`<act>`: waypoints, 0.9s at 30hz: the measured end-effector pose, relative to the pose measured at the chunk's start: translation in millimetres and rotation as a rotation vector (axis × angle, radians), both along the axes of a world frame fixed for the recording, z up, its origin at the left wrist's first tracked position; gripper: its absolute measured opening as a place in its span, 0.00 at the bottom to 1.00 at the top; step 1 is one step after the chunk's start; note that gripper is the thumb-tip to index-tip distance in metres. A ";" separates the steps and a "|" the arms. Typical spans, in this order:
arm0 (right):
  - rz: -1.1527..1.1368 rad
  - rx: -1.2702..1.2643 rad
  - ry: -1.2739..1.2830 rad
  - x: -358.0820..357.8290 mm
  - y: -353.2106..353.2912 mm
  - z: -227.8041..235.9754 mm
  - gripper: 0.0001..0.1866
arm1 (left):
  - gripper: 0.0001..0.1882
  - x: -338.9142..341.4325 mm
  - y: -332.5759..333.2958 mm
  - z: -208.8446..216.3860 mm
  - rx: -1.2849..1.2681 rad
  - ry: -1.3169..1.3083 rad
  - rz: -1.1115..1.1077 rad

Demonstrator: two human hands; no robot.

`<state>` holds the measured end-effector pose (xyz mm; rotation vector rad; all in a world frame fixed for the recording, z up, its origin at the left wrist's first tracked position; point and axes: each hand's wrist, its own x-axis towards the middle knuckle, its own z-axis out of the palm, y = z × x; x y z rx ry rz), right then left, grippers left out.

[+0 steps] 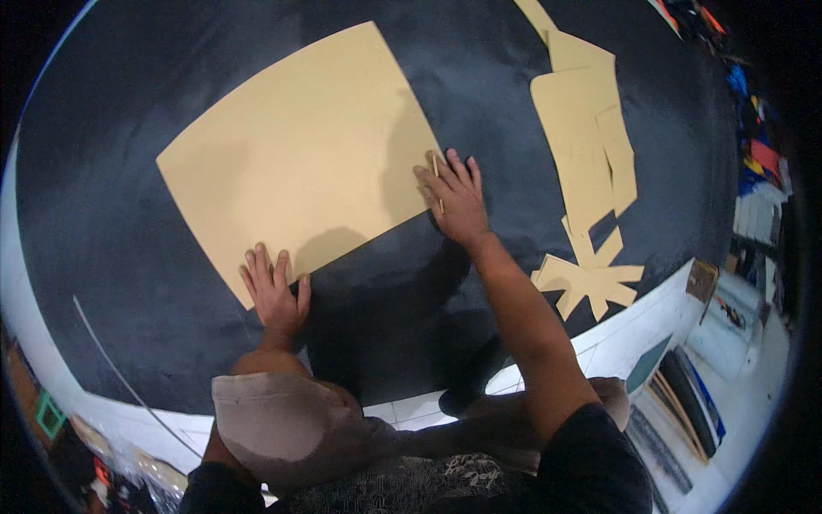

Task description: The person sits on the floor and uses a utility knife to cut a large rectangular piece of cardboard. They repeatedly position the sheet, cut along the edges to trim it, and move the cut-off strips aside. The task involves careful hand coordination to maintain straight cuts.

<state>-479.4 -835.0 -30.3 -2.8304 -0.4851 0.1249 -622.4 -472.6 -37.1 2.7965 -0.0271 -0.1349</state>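
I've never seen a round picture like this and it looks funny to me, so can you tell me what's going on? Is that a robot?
No robot here, just a person with two bare hands! The person wears a camera on their head that looks down, so you see what's below them. Its very wide lens makes straight edges bend near the rim.

A big yellowish sheet lies on a black surface. The left hand rests on it near its bottom corner. The right hand is at its right side, with a thin stick, maybe a pencil, tucked between the fingers. Farther right lie smaller pieces of the same colour, some fanned out like a star.
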 end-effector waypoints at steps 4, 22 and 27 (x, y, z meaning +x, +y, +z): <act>0.022 0.104 -0.015 2.9 0.7 -5.9 0.19 | 0.31 -0.8 4.3 -0.6 0.013 -0.025 0.009; -0.208 0.139 -0.080 -82.3 -69.8 -0.8 0.33 | 0.30 -10.2 6.5 -5.6 -0.046 -0.105 0.000; -0.238 0.175 -0.031 -87.6 -71.7 3.6 0.37 | 0.30 -10.4 10.8 -11.7 -0.063 -0.151 -0.029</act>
